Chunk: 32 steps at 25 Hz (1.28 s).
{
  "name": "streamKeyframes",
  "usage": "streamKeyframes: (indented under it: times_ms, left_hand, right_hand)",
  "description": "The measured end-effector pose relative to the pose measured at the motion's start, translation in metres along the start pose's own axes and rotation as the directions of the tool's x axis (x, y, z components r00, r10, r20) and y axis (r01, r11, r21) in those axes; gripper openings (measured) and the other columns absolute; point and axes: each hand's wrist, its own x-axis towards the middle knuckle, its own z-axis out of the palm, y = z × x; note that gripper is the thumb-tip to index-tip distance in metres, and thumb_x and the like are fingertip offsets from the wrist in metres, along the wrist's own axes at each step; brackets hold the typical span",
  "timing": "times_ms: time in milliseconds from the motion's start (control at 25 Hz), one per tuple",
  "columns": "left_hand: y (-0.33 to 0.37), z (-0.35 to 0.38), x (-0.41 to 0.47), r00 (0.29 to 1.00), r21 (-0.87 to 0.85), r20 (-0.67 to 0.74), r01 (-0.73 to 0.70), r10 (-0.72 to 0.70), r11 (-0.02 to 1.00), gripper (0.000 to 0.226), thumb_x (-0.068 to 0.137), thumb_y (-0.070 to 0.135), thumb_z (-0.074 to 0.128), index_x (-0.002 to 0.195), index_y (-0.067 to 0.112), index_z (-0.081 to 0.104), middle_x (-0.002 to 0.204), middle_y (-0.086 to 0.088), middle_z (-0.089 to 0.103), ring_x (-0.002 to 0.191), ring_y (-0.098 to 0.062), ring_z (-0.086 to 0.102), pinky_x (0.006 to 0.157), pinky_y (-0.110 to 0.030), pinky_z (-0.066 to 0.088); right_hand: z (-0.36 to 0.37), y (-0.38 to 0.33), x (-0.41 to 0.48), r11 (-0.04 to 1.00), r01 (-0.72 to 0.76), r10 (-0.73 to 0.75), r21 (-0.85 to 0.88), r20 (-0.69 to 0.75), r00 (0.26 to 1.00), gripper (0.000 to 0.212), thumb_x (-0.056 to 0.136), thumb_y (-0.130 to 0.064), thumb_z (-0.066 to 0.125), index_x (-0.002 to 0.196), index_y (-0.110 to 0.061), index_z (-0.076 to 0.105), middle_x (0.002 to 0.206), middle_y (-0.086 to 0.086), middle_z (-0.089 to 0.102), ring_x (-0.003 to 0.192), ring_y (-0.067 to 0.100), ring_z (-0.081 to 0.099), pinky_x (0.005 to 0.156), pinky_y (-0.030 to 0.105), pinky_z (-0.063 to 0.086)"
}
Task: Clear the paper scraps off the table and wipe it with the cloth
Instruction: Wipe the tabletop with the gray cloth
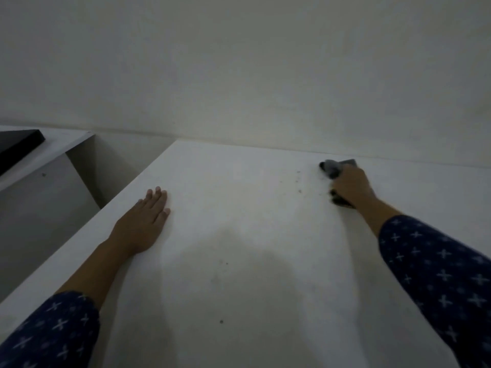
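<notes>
We're gripping the bunched cloth [335, 170] in our right hand [350, 188] at the far right of the table [239, 261], near the wall. Left hand [144, 221] is lying flat, fingers straight. Unwiped specks are sitting left of the cloth, toward us.

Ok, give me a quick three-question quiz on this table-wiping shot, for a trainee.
1. True or false: the left hand lies flat on the table.
2. Where on the table does the right hand grip the cloth? A) near the far edge by the wall B) at the near edge C) at the left edge
3. Fill in: just left of the cloth, the tabletop shows small dark ____.

Key: 1. True. 2. A. 3. specks.
</notes>
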Motion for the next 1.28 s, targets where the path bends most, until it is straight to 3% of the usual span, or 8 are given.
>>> streamKeyframes:
  times_ms: [160, 360, 560, 720, 840, 960, 1040, 1280]
  left_hand:
    - [0.025, 0.002, -0.004, 0.999, -0.026, 0.024, 0.05, -0.049, 0.998, 0.055, 0.1, 0.031, 0.02, 0.148, 0.008, 0.003, 0.158, -0.01, -0.005, 0.146, -0.021, -0.006, 0.119, -0.034, 0.001]
    - [0.116, 0.015, -0.002, 0.999, -0.195, 0.039, -0.002, 0.01, 0.981, 0.056, 0.101, 0.03, 0.02, 0.148, 0.004, 0.003, 0.157, -0.013, -0.008, 0.146, -0.023, -0.009, 0.118, -0.034, -0.002]
    - [0.147, 0.039, 0.003, 0.999, -0.041, -0.048, 0.018, -0.02, 0.999, 0.058, 0.1, 0.032, 0.02, 0.147, 0.001, 0.005, 0.157, -0.017, -0.002, 0.146, -0.028, -0.004, 0.119, -0.037, 0.002]
    - [0.15, 0.042, 0.003, 0.998, 0.0, -0.067, -0.004, 0.004, 1.0, 0.059, 0.1, 0.034, 0.018, 0.148, 0.003, 0.004, 0.158, -0.015, -0.002, 0.146, -0.024, -0.005, 0.119, -0.035, 0.001]
    - [0.148, 0.042, 0.006, 0.998, 0.012, -0.056, -0.022, 0.023, 1.0, 0.059, 0.1, 0.035, 0.018, 0.148, 0.006, 0.002, 0.158, -0.011, -0.005, 0.146, -0.021, -0.008, 0.119, -0.032, 0.0]
    - [0.147, 0.043, 0.005, 0.999, 0.006, -0.039, -0.019, 0.019, 1.0, 0.059, 0.1, 0.037, 0.017, 0.148, 0.009, -0.001, 0.158, -0.008, -0.008, 0.145, -0.018, -0.011, 0.118, -0.031, -0.001]
    - [0.145, 0.043, 0.005, 0.999, 0.005, -0.05, -0.017, 0.017, 1.0, 0.059, 0.099, 0.037, 0.017, 0.148, 0.01, -0.002, 0.158, -0.006, -0.009, 0.145, -0.016, -0.012, 0.118, -0.03, -0.002]
    - [0.144, 0.043, 0.005, 0.997, 0.014, -0.067, -0.028, 0.029, 1.0, 0.058, 0.1, 0.036, 0.017, 0.149, 0.011, -0.001, 0.158, -0.005, -0.007, 0.145, -0.016, -0.01, 0.117, -0.028, -0.002]
  right_hand:
    - [-0.028, -0.009, -0.007, 0.944, 0.214, -0.239, -0.253, -0.071, 0.968, 0.017, 0.089, -0.001, 0.04, 0.094, -0.012, 0.053, 0.074, 0.004, 0.052, 0.072, 0.027, 0.051, 0.051, 0.025, 0.033]
    - [0.076, -0.085, -0.096, 0.762, 0.633, -0.547, -0.135, 0.388, 0.742, 0.039, 0.092, -0.008, 0.045, 0.13, -0.013, 0.05, 0.139, 0.016, 0.049, 0.128, 0.03, 0.047, 0.1, 0.034, 0.041]
    - [0.016, -0.015, -0.05, 0.944, 0.25, -0.281, 0.214, 0.132, 0.951, 0.003, 0.091, -0.036, 0.054, 0.091, -0.038, 0.056, 0.087, 0.007, 0.063, 0.056, 0.022, 0.063, 0.044, 0.031, 0.053]
    - [-0.05, 0.054, 0.023, 0.988, -0.042, 0.037, -0.149, -0.039, 0.999, 0.014, 0.093, -0.007, 0.045, 0.103, -0.005, 0.055, 0.102, 0.018, 0.064, 0.084, 0.033, 0.064, 0.065, 0.032, 0.051]
    - [-0.014, 0.007, 0.033, 0.936, 0.249, -0.272, -0.249, -0.061, 0.961, 0.021, 0.092, -0.002, 0.039, 0.102, -0.008, 0.057, 0.102, 0.014, 0.06, 0.089, 0.026, 0.056, 0.071, 0.028, 0.035]
    - [0.08, -0.074, -0.002, 0.764, 0.629, -0.581, -0.142, 0.27, 0.767, 0.03, 0.093, -0.008, 0.041, 0.119, -0.007, 0.056, 0.113, 0.013, 0.061, 0.103, 0.027, 0.057, 0.084, 0.031, 0.041]
    - [0.117, -0.098, -0.006, 0.721, 0.689, -0.608, -0.075, 0.408, 0.681, 0.035, 0.093, -0.011, 0.041, 0.127, -0.011, 0.052, 0.123, 0.012, 0.06, 0.108, 0.027, 0.058, 0.095, 0.037, 0.044]
    - [0.036, 0.0, 0.073, 0.985, 0.167, -0.17, 0.051, 0.081, 0.982, 0.03, 0.089, -0.025, 0.052, 0.114, -0.01, 0.058, 0.103, 0.015, 0.063, 0.076, 0.027, 0.064, 0.057, 0.028, 0.052]
